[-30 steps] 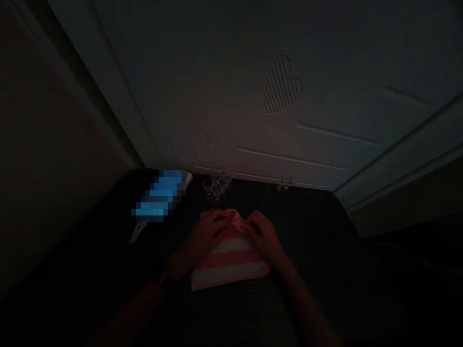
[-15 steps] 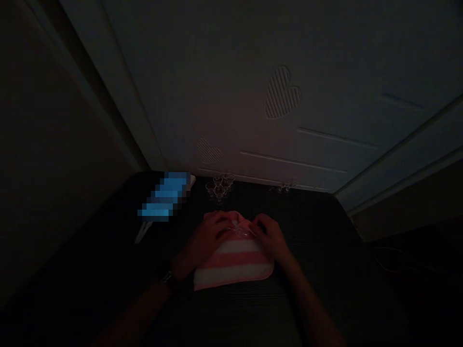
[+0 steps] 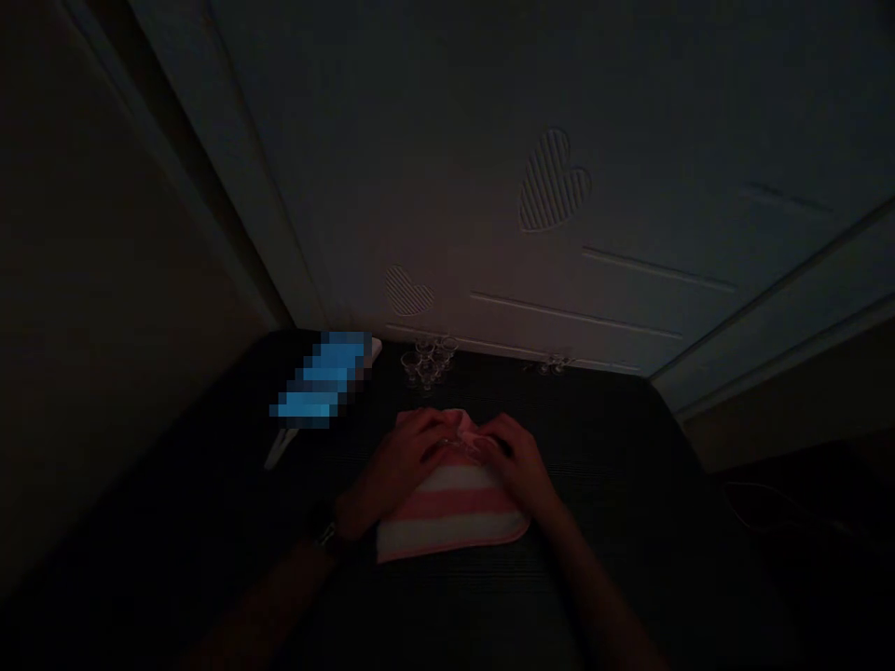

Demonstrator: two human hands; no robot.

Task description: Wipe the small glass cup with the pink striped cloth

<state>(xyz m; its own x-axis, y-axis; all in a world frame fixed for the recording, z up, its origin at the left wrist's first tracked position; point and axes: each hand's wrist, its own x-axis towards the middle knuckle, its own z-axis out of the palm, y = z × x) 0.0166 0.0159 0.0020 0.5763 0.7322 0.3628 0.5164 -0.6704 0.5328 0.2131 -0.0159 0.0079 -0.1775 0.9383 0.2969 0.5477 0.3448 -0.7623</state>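
Note:
A pink and white striped cloth (image 3: 447, 505) lies on the dark table, its far edge bunched up. On its upper part rests a small clear glass item (image 3: 470, 447), too dim to make out fully. My left hand (image 3: 416, 454), with a watch on the wrist, has its fingers curled round the left side of the cloth and the glass item. From the right, my right hand (image 3: 514, 455) bends its fingers onto the cloth and the item's other side. Both hands are closed on these things.
Several small stemmed glasses (image 3: 429, 362) stand behind the cloth near the wall. A few more glass pieces (image 3: 555, 362) are farther right. At the left, a lit, blurred screen (image 3: 325, 377) leans on a stand (image 3: 282, 447). A white panel (image 3: 447, 214) rises behind the table.
My right hand's fingers have shifted slightly left, over the glass item. My left hand has hardly moved. The whole view has shifted a little.

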